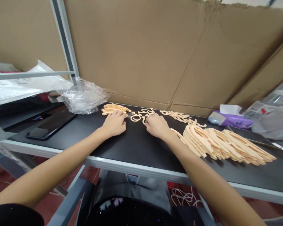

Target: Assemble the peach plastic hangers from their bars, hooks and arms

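My left hand [114, 123] rests knuckles-up on the black table [136, 144], fingers curled at the edge of a small stack of thin peach cut-out pieces [114, 108]. My right hand [156, 125] lies beside it, fingers bent down over a single loopy peach cut-out [141, 114] lying flat between the hands. Whether either hand pinches a piece is hidden by the knuckles. A big fanned pile of the same cut-outs [226, 142] lies to the right of my right wrist. A thinner scattered row of cut-outs [179, 116] lies behind it.
Crumpled clear plastic wrap [83, 96] sits at the back left. A dark phone or tablet [50, 125] lies on the left. A purple tissue pack [231, 119] is at the back right. A cardboard wall [155, 53] stands behind the table.
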`<state>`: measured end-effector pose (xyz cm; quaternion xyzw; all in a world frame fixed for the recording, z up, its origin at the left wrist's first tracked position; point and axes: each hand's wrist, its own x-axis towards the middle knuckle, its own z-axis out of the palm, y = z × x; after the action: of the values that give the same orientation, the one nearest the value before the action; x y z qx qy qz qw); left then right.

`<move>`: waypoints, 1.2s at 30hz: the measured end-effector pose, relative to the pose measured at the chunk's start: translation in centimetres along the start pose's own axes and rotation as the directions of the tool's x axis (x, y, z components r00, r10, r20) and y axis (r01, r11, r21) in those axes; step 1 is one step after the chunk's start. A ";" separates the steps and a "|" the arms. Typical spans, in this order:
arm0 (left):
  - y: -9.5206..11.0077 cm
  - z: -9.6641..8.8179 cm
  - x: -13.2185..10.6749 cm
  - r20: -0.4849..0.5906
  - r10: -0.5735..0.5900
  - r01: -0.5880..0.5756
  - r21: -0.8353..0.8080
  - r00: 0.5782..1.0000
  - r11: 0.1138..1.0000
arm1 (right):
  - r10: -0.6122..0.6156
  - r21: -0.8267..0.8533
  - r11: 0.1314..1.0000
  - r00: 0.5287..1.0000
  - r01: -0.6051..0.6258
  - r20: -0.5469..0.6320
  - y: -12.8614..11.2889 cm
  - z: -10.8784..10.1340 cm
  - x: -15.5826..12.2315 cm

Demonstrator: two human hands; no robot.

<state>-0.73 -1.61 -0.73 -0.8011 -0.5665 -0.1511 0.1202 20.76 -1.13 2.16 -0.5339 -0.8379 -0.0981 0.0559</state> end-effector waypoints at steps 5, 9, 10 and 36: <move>-0.2 0.5 0.2 -0.029 0.071 -0.072 -0.041 0.997 0.997 | 0.059 -0.027 0.998 0.995 -0.061 -0.077 0.3 -0.3 0.0; -0.2 0.4 0.3 -0.074 0.014 -0.018 -0.055 0.997 0.998 | 0.112 0.000 0.994 0.984 -0.113 -0.141 0.4 -0.8 0.0; -0.2 0.4 0.3 -0.082 -0.011 0.008 -0.042 0.997 0.999 | 0.117 0.011 0.993 0.981 -0.117 -0.156 0.4 -0.8 0.0; 0.3 0.3 0.4 -0.073 0.283 -0.287 -0.411 0.956 0.865 | 0.027 0.469 0.882 0.988 0.049 -0.154 0.6 0.7 0.9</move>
<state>-0.26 -1.30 -0.85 -0.8822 -0.3958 -0.2533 -0.0298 20.92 0.02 1.74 -0.4902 -0.8327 0.0666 0.2488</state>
